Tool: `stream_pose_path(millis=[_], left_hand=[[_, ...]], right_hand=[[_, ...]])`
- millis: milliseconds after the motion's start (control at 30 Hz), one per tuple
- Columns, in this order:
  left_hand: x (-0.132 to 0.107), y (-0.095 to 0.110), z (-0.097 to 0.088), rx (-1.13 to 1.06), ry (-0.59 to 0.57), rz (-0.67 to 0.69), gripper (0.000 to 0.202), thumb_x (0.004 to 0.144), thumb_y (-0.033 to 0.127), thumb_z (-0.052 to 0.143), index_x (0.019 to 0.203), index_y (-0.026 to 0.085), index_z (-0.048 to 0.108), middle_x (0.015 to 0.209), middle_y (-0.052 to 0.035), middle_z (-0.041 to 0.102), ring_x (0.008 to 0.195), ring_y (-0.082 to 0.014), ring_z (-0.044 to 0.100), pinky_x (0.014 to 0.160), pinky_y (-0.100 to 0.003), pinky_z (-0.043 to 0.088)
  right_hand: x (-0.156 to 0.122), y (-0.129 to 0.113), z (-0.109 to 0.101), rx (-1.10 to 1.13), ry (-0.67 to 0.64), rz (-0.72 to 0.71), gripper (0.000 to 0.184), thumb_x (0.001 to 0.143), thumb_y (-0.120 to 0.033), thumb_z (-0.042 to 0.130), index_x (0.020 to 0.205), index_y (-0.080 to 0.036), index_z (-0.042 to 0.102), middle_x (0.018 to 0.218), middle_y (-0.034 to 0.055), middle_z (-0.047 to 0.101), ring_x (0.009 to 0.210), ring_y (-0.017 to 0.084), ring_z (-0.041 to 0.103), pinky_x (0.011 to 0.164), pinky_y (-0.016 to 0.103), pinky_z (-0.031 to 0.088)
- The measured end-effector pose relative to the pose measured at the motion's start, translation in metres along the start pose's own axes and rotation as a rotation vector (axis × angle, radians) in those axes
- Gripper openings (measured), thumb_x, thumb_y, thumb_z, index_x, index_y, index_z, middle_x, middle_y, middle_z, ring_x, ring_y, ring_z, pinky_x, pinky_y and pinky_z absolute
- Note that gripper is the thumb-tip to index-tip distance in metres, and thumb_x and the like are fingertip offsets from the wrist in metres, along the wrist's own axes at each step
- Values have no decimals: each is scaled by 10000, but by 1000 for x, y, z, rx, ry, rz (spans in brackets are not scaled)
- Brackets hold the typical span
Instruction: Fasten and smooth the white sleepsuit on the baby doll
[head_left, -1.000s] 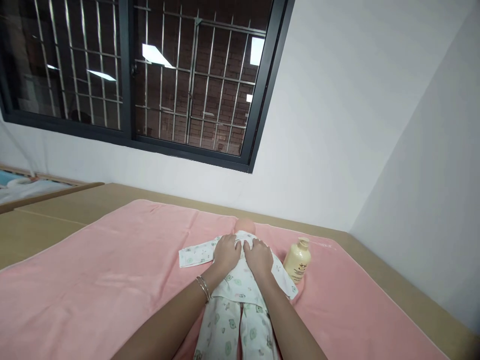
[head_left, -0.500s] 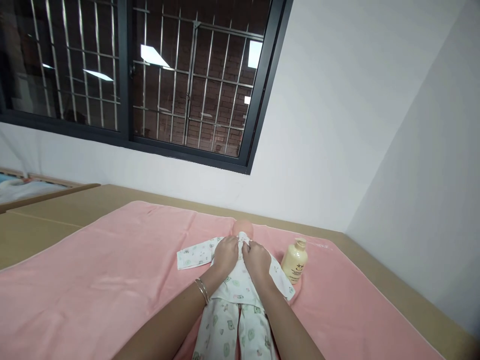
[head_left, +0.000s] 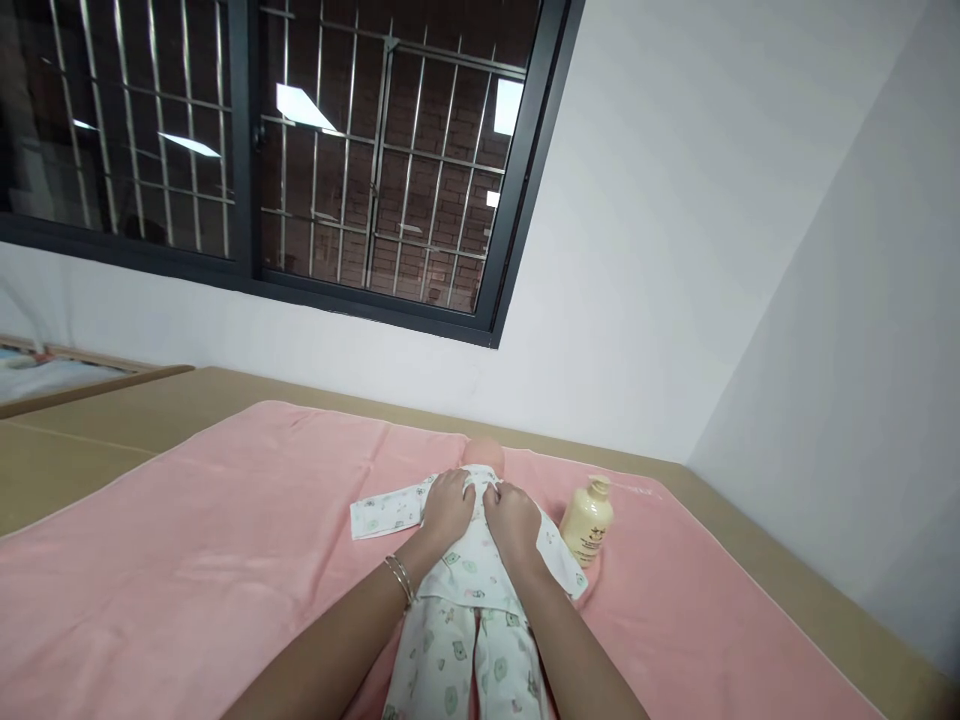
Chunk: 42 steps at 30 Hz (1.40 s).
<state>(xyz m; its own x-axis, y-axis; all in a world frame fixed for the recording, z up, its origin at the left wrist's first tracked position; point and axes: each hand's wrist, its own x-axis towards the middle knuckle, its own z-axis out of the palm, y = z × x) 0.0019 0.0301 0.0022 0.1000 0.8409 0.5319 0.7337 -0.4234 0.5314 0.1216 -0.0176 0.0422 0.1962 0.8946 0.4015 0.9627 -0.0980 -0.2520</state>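
A baby doll (head_left: pixel 484 453) lies on its back on a pink blanket (head_left: pixel 247 540), dressed in a white printed shirt (head_left: pixel 474 575) and matching trousers (head_left: pixel 442 650). My left hand (head_left: pixel 448 508) rests on the left side of the shirt's chest, its fingers laid fairly flat and the thumb apart. On the other side of the chest, my right hand (head_left: pixel 514 518) is curled closed on the shirt near the neckline; its fingertips are partly hidden. One sleeve stretches out to the left, the other slants down to the right. A cream pump bottle (head_left: pixel 589 522) stands by the right sleeve.
The blanket covers a tan padded surface (head_left: pixel 217 390) that meets a white wall (head_left: pixel 615 300). Above is a dark-framed window (head_left: pixel 491 290) with metal bars behind the glass. Part of a wooden-edged bed or crib (head_left: pixel 67 378) shows at the far left.
My left hand has loosened from the shirt's neckline and its fingers have flattened. The shirt's neck edge now lies flatter and wider below the doll's head. My right hand has barely moved.
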Motion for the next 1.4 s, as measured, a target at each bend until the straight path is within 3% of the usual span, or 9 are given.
stream_pose_path(millis=[133,267,467,633,767,867,967,1133,1400], left_hand=[[-5,2,-1,36,40,9,346,932,228,363,1101,151,655,1133,-102,681,1082,-225,591,987,-362,412],[-8,4,-1,73,52,8,351,945,225,344,1054,166,672,1135,-97,683,1072,-216,596,985,-347,415],[-1,-3,1,19,-19,23,384,957,337,378,1214,162,603,1275,-93,623,1227,-237,515,1081,-392,341],[-3,-1,-5,-63,-26,47,322,945,298,407,1146,204,640,1214,-62,660,1146,-201,569,1025,-346,402],[-9,9,-11,13,17,-39,302,934,288,407,1021,197,682,1112,-73,696,1075,-216,600,950,-335,438],[-9,11,-10,55,26,-98,308,921,307,417,1020,183,682,1096,-93,696,1065,-234,602,921,-343,445],[-6,6,-5,31,0,-87,341,917,307,416,1112,165,656,1177,-109,666,1143,-241,565,983,-356,413],[-1,-4,4,-28,-34,-77,414,922,319,412,1259,145,577,1321,-94,592,1271,-243,475,1108,-379,305],[-1,-7,6,-52,-21,-74,407,910,316,423,1226,130,600,1302,-113,600,1245,-236,500,1089,-371,339]], right_hand=[[-2,-2,-2,-12,12,32,371,942,-364,383,966,-176,702,989,126,688,932,237,625,793,291,392],[3,0,2,-20,17,-31,388,942,-334,374,1098,-134,667,1160,159,637,1140,265,542,953,342,347],[13,7,14,15,-84,-47,474,957,-353,343,1328,-123,529,1398,146,480,1326,277,368,1091,446,195],[11,3,4,1,-94,-128,384,956,-297,363,1180,-144,636,1208,140,626,1178,243,523,1019,349,296],[5,-6,-4,-93,-72,-56,374,948,-309,377,993,-137,706,988,153,692,945,244,635,824,304,403],[4,-9,-4,-134,-56,5,394,943,-320,375,924,-127,718,901,166,695,897,269,645,774,323,414],[7,-6,0,-107,-51,-33,383,946,-302,368,947,-121,706,983,174,685,994,272,615,865,340,393],[15,4,10,-12,-88,-101,380,952,-291,351,1174,-129,615,1282,155,572,1231,262,465,1026,383,280],[14,6,14,20,-76,-78,382,954,-292,347,1183,-132,608,1279,148,573,1244,259,444,1030,378,256]])
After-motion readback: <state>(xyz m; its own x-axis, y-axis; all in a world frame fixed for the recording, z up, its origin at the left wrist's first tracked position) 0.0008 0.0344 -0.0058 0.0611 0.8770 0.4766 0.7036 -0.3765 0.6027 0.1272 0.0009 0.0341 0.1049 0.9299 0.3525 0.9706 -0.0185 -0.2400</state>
